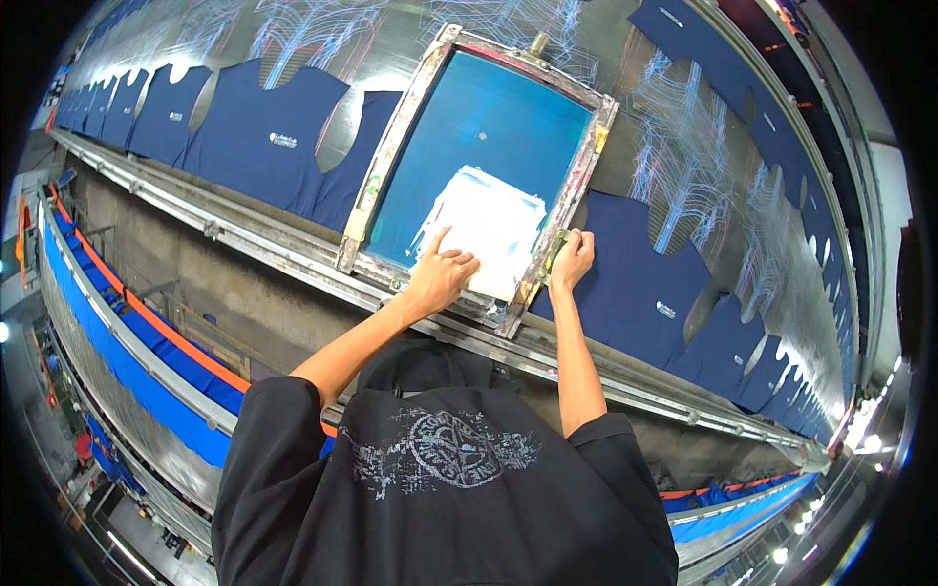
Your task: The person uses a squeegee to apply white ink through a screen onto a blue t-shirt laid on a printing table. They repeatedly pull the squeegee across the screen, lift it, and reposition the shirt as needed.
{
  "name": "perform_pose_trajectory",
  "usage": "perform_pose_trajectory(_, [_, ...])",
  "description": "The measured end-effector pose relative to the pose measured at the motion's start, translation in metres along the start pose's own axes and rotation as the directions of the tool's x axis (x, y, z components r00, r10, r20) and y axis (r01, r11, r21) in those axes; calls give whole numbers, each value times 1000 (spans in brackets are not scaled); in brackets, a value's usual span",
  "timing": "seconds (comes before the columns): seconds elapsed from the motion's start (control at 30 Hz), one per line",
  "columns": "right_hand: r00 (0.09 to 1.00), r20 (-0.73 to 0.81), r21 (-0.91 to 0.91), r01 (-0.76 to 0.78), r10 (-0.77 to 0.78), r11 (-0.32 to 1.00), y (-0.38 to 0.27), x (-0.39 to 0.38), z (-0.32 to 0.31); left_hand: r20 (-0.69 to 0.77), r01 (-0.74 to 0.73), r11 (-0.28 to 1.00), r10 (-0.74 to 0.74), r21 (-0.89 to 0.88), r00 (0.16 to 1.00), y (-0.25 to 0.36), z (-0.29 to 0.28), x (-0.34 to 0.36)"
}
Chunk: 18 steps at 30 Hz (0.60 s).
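Observation:
A screen-printing frame point(591, 156) with a worn, paint-stained rim lies tilted over the dark blue fabric. Its mesh point(489, 112) is teal. Thick white ink point(486, 217) covers the near part of that mesh. My left hand point(442, 280) is over the ink at the near edge, index finger extended and other fingers bent; whatever it grips is hidden beneath the palm. On the frame's right side, my right hand point(575, 259) is closed around a small yellowish-green side handle point(556, 240).
Dark blue garment panels point(264, 137) with small white prints lie along the long metal table, more point(650, 278) to the right. A metal rail point(234, 234) edges the table's near side. Behind me on the left runs another table point(156, 386) with blue fabric and an orange edge.

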State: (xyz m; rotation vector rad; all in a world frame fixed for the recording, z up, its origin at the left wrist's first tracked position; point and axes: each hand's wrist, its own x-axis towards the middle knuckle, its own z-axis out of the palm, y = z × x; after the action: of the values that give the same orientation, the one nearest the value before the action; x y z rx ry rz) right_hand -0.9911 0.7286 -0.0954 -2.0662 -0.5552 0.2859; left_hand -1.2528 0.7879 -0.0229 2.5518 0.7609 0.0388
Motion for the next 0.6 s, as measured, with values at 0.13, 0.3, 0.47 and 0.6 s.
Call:
perform_pose_trajectory(0.13, [982,74,-294,186,-171,938,-3,4,-15,307,-26,999,35,-33,951,-24,-13,34])
perform_pose_trajectory(0.3, [771,561,-176,466,-300,867,-144,34,-4,153,-178,969,152,173,976,-70,-41,143])
perform_pose_trajectory(0.47, [581,772,-271,668,-257,693,-128,39,38,229,-183,979,159,87,960,-63,-53,179])
perform_pose_trajectory(0.6, [640,697,-297,669,-324,682,-92,-71,11,286,-150,988,132,40,949,-39,-24,74])
